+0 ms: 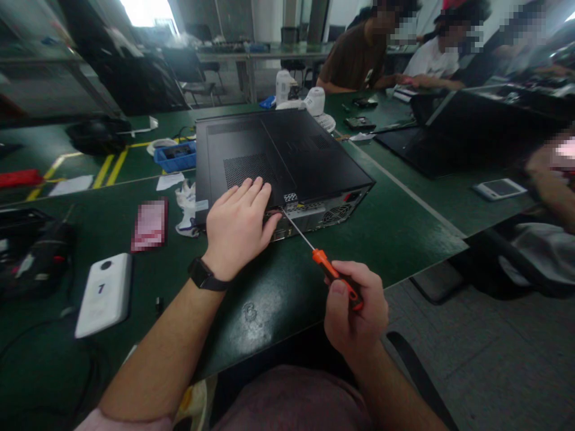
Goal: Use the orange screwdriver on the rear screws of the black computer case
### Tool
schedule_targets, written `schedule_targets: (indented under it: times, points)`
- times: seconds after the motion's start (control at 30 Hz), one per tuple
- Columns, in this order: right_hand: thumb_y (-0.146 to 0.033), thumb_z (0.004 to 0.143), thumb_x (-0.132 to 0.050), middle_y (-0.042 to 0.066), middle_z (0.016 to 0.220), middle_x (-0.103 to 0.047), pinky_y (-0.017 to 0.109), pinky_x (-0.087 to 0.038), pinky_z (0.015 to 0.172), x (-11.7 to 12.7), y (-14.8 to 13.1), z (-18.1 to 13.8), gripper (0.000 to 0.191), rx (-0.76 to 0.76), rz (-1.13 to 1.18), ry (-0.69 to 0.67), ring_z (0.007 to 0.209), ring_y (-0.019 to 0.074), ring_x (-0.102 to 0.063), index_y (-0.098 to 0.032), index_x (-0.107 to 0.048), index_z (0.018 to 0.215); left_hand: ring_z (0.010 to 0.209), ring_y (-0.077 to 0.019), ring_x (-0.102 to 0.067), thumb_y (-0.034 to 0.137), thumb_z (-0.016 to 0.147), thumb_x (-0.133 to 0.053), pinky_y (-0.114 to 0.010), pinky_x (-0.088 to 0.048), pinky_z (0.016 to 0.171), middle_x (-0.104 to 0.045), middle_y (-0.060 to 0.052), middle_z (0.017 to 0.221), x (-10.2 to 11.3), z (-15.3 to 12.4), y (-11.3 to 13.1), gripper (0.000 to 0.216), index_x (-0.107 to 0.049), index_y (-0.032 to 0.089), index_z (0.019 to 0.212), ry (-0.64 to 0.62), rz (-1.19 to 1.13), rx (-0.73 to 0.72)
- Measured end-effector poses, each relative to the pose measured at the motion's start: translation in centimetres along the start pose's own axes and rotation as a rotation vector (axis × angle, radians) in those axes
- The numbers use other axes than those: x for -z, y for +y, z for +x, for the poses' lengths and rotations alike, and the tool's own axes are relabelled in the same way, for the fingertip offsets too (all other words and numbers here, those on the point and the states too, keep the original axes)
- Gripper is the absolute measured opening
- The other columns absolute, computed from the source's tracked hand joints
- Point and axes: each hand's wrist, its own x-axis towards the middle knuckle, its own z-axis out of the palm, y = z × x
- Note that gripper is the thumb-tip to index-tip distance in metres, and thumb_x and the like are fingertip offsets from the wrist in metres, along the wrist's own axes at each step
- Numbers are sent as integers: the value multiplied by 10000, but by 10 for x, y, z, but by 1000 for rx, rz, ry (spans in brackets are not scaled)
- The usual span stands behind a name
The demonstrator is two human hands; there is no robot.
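1. Wearer's hands: 2 tot., L hand (240, 227) + R hand (359, 302).
2. Driver (338, 280): qty 1.
3. PC case (278, 155) on desk under L hand: qty 1. Rear fan grille (338, 214): 1 vis.
4. Watch (207, 275): qty 1.
5. Phone-like units: 2 tot., L unit (103, 293) + R unit (501, 188).
6. Pink card (150, 224): qty 1.
7. Blue tray (176, 159): qty 1. Contents too small to count.
8. Ppl across desk: 2 clear, brown top (353, 60) + white top (442, 60); rest too blurred to count.
9. Arm (548, 179) at R edge: qty 1.
10. Chairs (196, 70) in bkgd: several, blurred, can't give exact no.
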Motion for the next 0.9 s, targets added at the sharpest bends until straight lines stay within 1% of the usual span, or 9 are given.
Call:
schedule_targets:
  times: [0.13, 0.27, 0.33, 0.43, 0.53, 0.73, 0.8, 0.9]
  points:
    - [-240, 1071, -643, 42, 974, -803, 314, -661, 599, -1, 5, -9, 215, -58, -69, 61, 663, 172, -778, -233, -707, 1277, 1551, -401, -609, 356, 1068, -621, -582, -477, 1294, -645, -222, 1644, 0, 0, 0, 551, -658, 103, 1556, -6, -12, -1]
    - [-264, 1093, -632, 35, 972, -805, 300, -656, 591, 0, 5, -10, 206, -84, -33, 42, 664, 167, -782, -230, -708, 1281, 1549, -400, -612, 360, 1079, -600, -592, -476, 1292, -645, -222, 1644, 0, 0, 0, 543, -657, 104, 1555, -9, -4, -2]
    - [-254, 1070, -652, 36, 969, -801, 320, -671, 633, 0, 3, -6, 220, -73, -17, 19, 700, 180, -788, -229, -698, 1284, 1551, -399, -610, 362, 1084, -591, -590, -475, 1294, -644, -224, 1644, 0, 0, 0, 547, -652, 100, 1560, -12, 1, -3]
    - [-216, 1019, -667, 34, 961, -786, 333, -683, 682, 0, -1, 3, 230, -16, -15, 8, 759, 195, -796, -233, -688, 1248, 1552, -400, -607, 361, 1090, -579, -572, -472, 1300, -643, -231, 1643, -1, 0, 0, 553, -646, 77, 1559, -12, 12, -11]
    - [-192, 1000, -680, 28, 939, -788, 322, -678, 674, -1, -3, 5, 213, 22, -50, 32, 764, 199, -801, -246, -694, 1206, 1556, -399, -604, 357, 1084, -589, -574, -473, 1298, -639, -224, 1649, -1, 0, 0, 553, -644, 89, 1565, -12, 7, -11]
    - [-215, 1032, -698, 18, 917, -804, 306, -646, 609, -1, 1, -5, 224, -60, -94, 50, 657, 176, -777, -238, -699, 1256, 1550, -406, -608, 361, 1082, -598, -584, -477, 1289, -640, -230, 1647, -1, -1, -1, 554, -647, 89, 1562, -8, 3, -12]
    - [-215, 1031, -679, 23, 927, -794, 315, -649, 623, 0, 0, -4, 243, -59, -57, 22, 674, 179, -773, -231, -686, 1273, 1546, -402, -613, 364, 1089, -591, -573, -482, 1285, -643, -229, 1645, -1, 0, -1, 550, -647, 82, 1558, -7, 22, -16]
    - [-190, 1000, -644, 44, 972, -773, 346, -668, 679, 1, -2, 2, 264, 4, -2, -6, 770, 201, -779, -227, -669, 1261, 1545, -395, -615, 364, 1087, -599, -564, -481, 1287, -645, -217, 1647, -3, 0, -2, 547, -647, 95, 1561, -5, 29, -16]
